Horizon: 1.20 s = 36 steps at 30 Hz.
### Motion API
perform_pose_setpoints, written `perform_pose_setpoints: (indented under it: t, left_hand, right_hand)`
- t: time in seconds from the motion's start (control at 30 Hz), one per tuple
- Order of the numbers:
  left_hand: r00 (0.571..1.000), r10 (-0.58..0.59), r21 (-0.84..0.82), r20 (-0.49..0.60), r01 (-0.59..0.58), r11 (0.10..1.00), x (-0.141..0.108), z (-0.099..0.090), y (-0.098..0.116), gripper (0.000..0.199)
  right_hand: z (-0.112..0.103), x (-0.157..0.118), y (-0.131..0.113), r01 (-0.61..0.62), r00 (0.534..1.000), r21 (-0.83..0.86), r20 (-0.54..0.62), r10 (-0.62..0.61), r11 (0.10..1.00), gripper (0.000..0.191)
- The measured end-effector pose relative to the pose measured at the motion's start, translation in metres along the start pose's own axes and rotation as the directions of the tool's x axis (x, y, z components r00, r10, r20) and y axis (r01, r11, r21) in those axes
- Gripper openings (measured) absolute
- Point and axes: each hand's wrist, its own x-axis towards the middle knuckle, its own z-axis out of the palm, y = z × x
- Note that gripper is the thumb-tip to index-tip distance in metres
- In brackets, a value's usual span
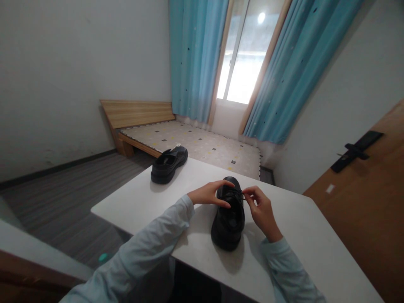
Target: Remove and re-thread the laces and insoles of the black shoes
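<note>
A black lace-up shoe (227, 231) rests on the white table, its toe pointing away from me and its opening facing up. My left hand (208, 193) grips it from the left, fingers over the front of the upper and thumb near the opening. On the right side, my right hand (259, 206) pinches a dark shoelace (243, 197) between thumb and fingers. The lacing between my hands is dark and hard to make out. Farther left, a second black shoe (166, 168) stands near the table's far edge, touched by neither hand.
The white table (290, 235) has a bed with a patterned mattress (202, 143) behind it. Blue curtains (195, 54) flank a bright window (246, 54). A wooden door (366, 198) with a black handle is at the right. Something small and green (103, 257) lies low at the left.
</note>
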Motion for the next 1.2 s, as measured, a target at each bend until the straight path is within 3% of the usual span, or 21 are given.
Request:
perform_pose_setpoints:
  t: [0.37,0.57,0.73,0.9,1.07,1.2]
  left_hand:
    - [0.999,-0.027,-0.038,0.022,0.028,0.999,-0.001,-0.003,0.002,0.069]
    - [1.0,-0.019,-0.029,0.024,0.02,0.999,-0.001,-0.003,0.002,0.067]
    - [1.0,-0.017,-0.024,0.021,0.018,1.0,-0.001,-0.003,0.002,0.067]
    - [0.999,-0.016,-0.008,0.035,0.016,1.0,0.0,-0.003,0.001,0.067]
    - [0.999,-0.022,0.003,0.042,0.021,1.0,-0.001,-0.004,0.0,0.067]
    - [0.999,-0.02,0.003,0.041,0.02,1.0,-0.001,-0.004,0.0,0.067]
  right_hand:
    - [-0.015,0.008,0.001,0.112,0.979,-0.147,0.185,-0.084,0.983,0.013]
    - [-0.016,0.011,0.002,0.074,0.984,-0.128,0.168,-0.052,0.989,0.018]
    - [-0.017,0.011,0.008,0.12,0.972,-0.117,0.214,-0.094,0.986,0.015]
    - [-0.015,0.012,0.018,0.118,0.989,-0.189,0.109,-0.099,0.975,0.009]
    - [-0.017,0.012,0.028,0.03,0.998,-0.248,-0.04,-0.041,0.968,0.012]
    - [-0.021,0.013,0.034,-0.065,0.978,-0.251,-0.207,0.012,0.966,0.018]
